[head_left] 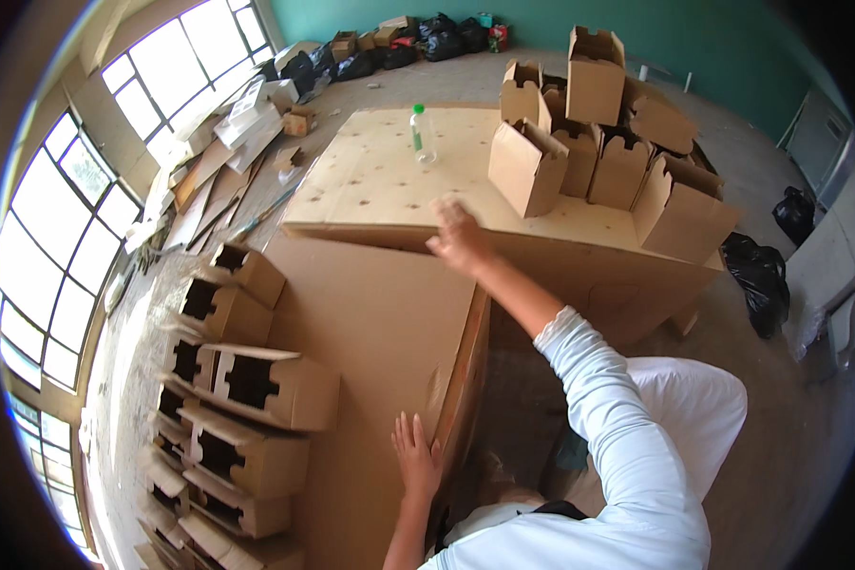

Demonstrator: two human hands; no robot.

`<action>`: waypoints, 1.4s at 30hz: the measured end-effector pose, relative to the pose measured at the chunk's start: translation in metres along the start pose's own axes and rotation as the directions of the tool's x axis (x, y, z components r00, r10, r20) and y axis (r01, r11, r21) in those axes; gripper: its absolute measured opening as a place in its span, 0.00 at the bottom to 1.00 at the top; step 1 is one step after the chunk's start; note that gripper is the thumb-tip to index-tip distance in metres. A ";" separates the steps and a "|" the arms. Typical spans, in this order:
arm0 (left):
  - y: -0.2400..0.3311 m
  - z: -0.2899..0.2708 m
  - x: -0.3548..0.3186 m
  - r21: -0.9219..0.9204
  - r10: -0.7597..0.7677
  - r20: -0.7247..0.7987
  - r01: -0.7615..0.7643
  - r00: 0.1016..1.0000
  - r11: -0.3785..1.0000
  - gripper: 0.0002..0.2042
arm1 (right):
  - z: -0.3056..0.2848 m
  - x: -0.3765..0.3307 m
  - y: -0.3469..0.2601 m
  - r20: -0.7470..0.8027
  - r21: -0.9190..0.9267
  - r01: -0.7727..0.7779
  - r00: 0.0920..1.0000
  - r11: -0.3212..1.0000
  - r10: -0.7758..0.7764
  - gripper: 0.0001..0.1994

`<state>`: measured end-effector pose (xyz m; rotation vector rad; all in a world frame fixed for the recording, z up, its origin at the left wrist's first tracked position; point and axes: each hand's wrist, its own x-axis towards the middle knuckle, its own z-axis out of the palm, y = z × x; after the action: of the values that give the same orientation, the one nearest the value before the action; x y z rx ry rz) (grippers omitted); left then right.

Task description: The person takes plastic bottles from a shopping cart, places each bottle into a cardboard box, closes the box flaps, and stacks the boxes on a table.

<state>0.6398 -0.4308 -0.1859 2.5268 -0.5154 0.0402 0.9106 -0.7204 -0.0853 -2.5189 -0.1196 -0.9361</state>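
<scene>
My left hand (416, 454) lies flat with its fingers stretched out on the brown cardboard-covered tabletop (375, 332), close to its right edge. Reaching forward, my right hand (461, 236) hovers by the near edge of the pale wooden table (370, 180). It is slightly blurred, with thumb and fingers apart and nothing visible in it. Beyond it, a clear plastic bottle with a green cap (423, 138) stands upright on the wooden table. To the left of my left hand, several open cardboard boxes (299, 394) lie in rows with their openings facing left.
More open cardboard boxes (532, 171) stand grouped on the wooden table's right side. Black bags (758, 280) sit on the floor at right, others (442, 43) along the green wall. Flattened cardboard and scraps (199, 195) lie beneath the windows at left.
</scene>
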 end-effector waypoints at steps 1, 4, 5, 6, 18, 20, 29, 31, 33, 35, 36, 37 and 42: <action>0.005 0.013 0.006 0.030 0.031 0.018 -0.032 0.999 0.999 0.30 | -0.012 0.020 0.072 -0.073 -0.274 0.013 0.997 0.962 -0.034 0.37; -0.002 0.022 0.003 0.152 0.008 0.039 -0.014 0.999 0.988 0.29 | -0.050 0.068 0.163 -0.007 -0.569 -0.209 0.968 0.795 0.249 0.38; -0.002 0.019 0.000 0.172 -0.003 0.044 -0.005 0.999 0.985 0.29 | -0.057 0.074 0.177 -0.018 -0.548 -0.226 0.966 0.805 0.259 0.39; -0.003 0.017 0.000 0.188 -0.007 0.049 -0.003 0.999 0.982 0.29 | -0.063 0.076 0.190 -0.034 -0.532 -0.247 0.962 0.810 0.271 0.39; 0.002 0.020 0.007 0.200 -0.003 0.000 0.002 1.000 0.980 0.28 | -0.064 0.047 0.166 0.152 -0.563 -0.188 0.934 0.805 0.324 0.08; 0.001 0.017 0.006 0.153 -0.004 -0.043 0.011 0.999 0.988 0.27 | -0.077 0.013 0.147 0.167 -0.386 -0.007 0.983 0.922 0.077 0.12; 0.009 -0.025 -0.107 -0.254 -0.266 -0.224 0.208 0.937 0.945 0.19 | -0.206 -0.083 -0.130 0.560 0.424 0.159 0.728 0.892 -0.396 0.13; 0.015 -0.034 -0.153 -0.313 -0.330 -0.236 0.250 0.914 0.916 0.19 | -0.186 -0.104 -0.176 0.602 0.558 0.255 0.530 0.790 -0.597 0.10; 0.015 -0.043 -0.212 -0.370 -0.401 -0.247 0.297 0.882 0.880 0.18 | -0.171 -0.140 -0.249 0.556 0.663 0.319 0.396 0.677 -0.731 0.09; 0.018 -0.052 -0.276 -0.407 -0.487 -0.334 0.343 0.807 0.847 0.17 | -0.160 -0.183 -0.313 0.496 0.745 0.346 0.285 0.571 -0.820 0.08; 0.023 -0.062 -0.312 -0.396 -0.533 -0.374 0.389 0.759 0.831 0.16 | -0.158 -0.204 -0.346 0.461 0.766 0.370 0.251 0.525 -0.851 0.07; 0.026 -0.073 -0.350 -0.437 -0.585 -0.443 0.406 0.679 0.802 0.15 | -0.157 -0.226 -0.379 0.424 0.783 0.394 0.227 0.481 -0.877 0.07; 0.037 -0.120 -0.546 -0.563 -0.672 -0.740 0.520 0.030 0.643 0.09 | -0.158 -0.331 -0.519 0.300 0.802 0.514 0.094 0.304 -0.949 0.07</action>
<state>0.1305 -0.2033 -0.1388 1.8555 1.0476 1.0410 0.4424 -0.3005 0.0057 -1.9361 -1.9460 0.1071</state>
